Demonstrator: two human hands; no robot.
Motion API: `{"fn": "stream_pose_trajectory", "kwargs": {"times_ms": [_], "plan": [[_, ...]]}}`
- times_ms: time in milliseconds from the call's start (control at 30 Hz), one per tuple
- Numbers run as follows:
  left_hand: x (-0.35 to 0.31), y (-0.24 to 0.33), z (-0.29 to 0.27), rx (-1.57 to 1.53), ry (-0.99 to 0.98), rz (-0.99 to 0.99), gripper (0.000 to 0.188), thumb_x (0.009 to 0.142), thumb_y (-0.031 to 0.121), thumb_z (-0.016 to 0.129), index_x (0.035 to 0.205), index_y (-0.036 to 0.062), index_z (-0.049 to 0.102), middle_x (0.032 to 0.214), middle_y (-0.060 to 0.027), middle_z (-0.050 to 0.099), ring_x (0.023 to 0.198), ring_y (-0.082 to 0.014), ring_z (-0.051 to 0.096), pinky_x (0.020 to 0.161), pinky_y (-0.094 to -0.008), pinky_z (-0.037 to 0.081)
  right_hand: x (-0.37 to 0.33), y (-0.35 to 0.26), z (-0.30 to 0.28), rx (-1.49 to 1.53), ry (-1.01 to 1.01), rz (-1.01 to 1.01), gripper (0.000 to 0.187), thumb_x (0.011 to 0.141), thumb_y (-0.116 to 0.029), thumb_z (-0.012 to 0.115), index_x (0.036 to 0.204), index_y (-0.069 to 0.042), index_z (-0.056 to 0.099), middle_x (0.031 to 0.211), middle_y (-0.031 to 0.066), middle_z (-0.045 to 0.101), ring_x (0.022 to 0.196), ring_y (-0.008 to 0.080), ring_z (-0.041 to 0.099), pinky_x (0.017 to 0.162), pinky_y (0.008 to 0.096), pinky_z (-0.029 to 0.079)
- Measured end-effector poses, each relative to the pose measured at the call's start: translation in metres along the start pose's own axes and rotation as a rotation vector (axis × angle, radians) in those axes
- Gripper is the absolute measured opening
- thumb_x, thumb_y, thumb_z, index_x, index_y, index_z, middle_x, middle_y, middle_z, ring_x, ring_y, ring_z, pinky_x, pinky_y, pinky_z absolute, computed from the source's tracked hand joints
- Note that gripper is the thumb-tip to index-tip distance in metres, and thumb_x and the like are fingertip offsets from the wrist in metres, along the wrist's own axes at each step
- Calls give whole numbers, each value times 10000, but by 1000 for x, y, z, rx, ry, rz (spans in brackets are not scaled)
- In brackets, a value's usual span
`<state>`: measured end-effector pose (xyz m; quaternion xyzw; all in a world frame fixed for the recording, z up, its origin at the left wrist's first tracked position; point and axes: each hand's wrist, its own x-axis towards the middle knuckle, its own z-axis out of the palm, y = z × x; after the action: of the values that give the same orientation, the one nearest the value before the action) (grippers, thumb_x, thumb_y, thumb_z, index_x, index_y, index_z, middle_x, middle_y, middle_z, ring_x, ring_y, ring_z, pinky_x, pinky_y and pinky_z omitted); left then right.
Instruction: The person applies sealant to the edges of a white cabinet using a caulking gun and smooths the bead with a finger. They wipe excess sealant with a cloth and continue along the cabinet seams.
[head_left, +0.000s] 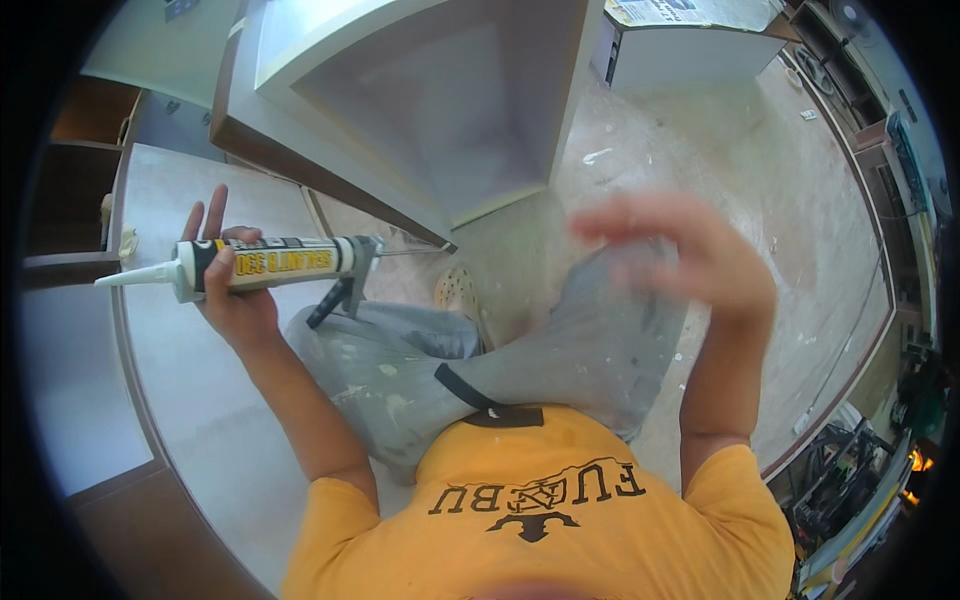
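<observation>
White banded with black and yellow, a caulking cartridge [295,264] lies nearly level in its gun, on the wearer's side of the pale open cabinet [440,110] and off to its left. The left hand [237,280] is closed around the cartridge near its front end, thumb across the near side, two fingers reaching free beyond it.

The long axis runs left to right: the tapered nozzle [135,276] points left, away from the cabinet, while the thin rod [415,250] at the other end extends toward the cabinet's nearest lower corner; whether rod and corner touch cannot be told from this angle. The gun's dark handle [332,302] hangs on the wearer's side of that corner, with no hand on it.

The right hand [695,250], blurred, hovers to the right of the cabinet, well apart from the gun, fingers loosely curved and parted, with nothing visible between them. The handle lies to its left, past the cabinet's corner; the left hand is the nearer of the two.

A perforated clog [457,290] shows just on the wearer's side of the corner, beside grey, paint-flecked trousers [390,385]. Beyond the cabinet, to its right, sits a white box [690,55].
</observation>
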<state>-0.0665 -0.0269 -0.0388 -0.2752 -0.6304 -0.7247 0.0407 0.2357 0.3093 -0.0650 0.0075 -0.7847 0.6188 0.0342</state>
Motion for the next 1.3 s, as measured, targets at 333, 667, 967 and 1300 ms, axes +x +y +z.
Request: {"fn": "stream_pose_trajectory", "kwargs": {"times_ms": [333, 667, 967, 1300], "plan": [[38, 69, -44, -200, -53, 74, 472, 869, 104, 627, 1310, -32, 526, 996, -135, 649, 1007, -271, 645, 1038, -438, 468, -58, -114, 94, 165, -515, -614, 650, 956, -1, 527, 1566, 50, 307, 1609, 217, 356, 1304, 309, 581, 1054, 391, 504], [31, 129, -89, 2, 183, 207, 315, 825, 69, 743, 1107, 15, 614, 894, -112, 663, 826, -260, 701, 848, -387, 559, -9, -165, 98, -144, -505, -761, 406, 881, 9, 614, 1275, 100, 647, 1267, 267, 665, 972, 300, 716, 841, 373, 585], [8, 59, -108, 100, 282, 107, 238, 782, -17, 733, 989, 27, 625, 838, -60, 629, 774, -184, 643, 768, -330, 529, 52, -36, 73, 0, -10, -117, 94, 849, -29, 733, 812, -11, 649, 777, 74, 675, 707, 191, 665, 703, 289, 514], [-61, -63, -138, 196, 486, -199, 260, 764, -37, 757, 986, 36, 644, 871, -41, 661, 821, -157, 648, 798, -314, 524, 34, 95, 77, 223, 537, 265, 338, 898, -70, 663, 655, -130, 437, 626, -33, 421, 585, 95, 444, 663, 307, 514]]}}
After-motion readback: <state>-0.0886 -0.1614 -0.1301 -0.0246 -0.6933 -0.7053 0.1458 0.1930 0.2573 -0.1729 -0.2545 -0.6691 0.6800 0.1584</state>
